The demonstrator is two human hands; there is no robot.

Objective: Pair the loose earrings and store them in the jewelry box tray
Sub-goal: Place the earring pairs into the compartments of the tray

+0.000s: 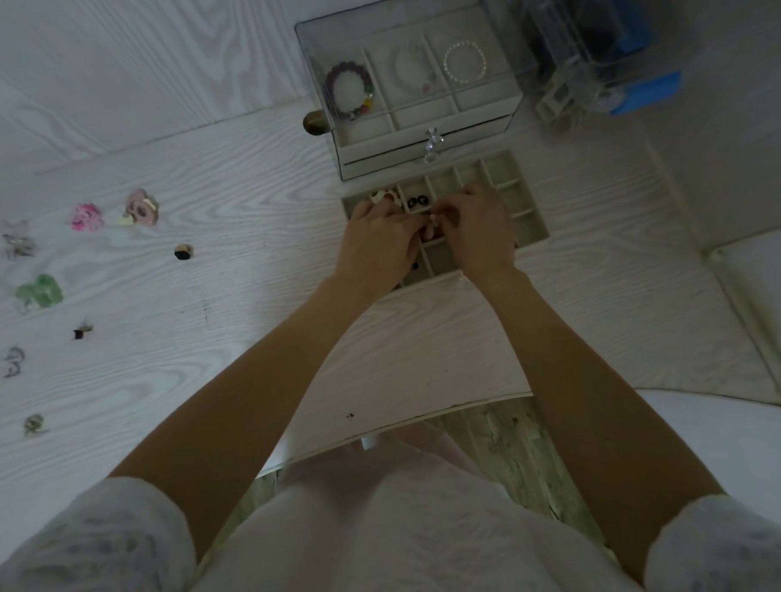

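Observation:
A beige compartment tray [530,200] lies on the white table in front of a clear jewelry box [415,84]. My left hand [377,240] and my right hand [482,229] meet over the tray's middle, their fingertips pinching a small earring [432,224] between them. A pair of black earrings [416,201] and a red and white pair [382,195] lie in the tray's back compartments. Loose earrings are spread on the table at the left: a pink one [86,216], a pink and cream one [141,209], a green one [39,291], a small dark one [183,252].
The jewelry box's top level holds three bracelets, and its lower drawer has a crystal knob [433,141]. A clear organizer with blue items [593,54] stands at the back right. A bronze round object [316,121] sits left of the box. The table's front edge curves near my body.

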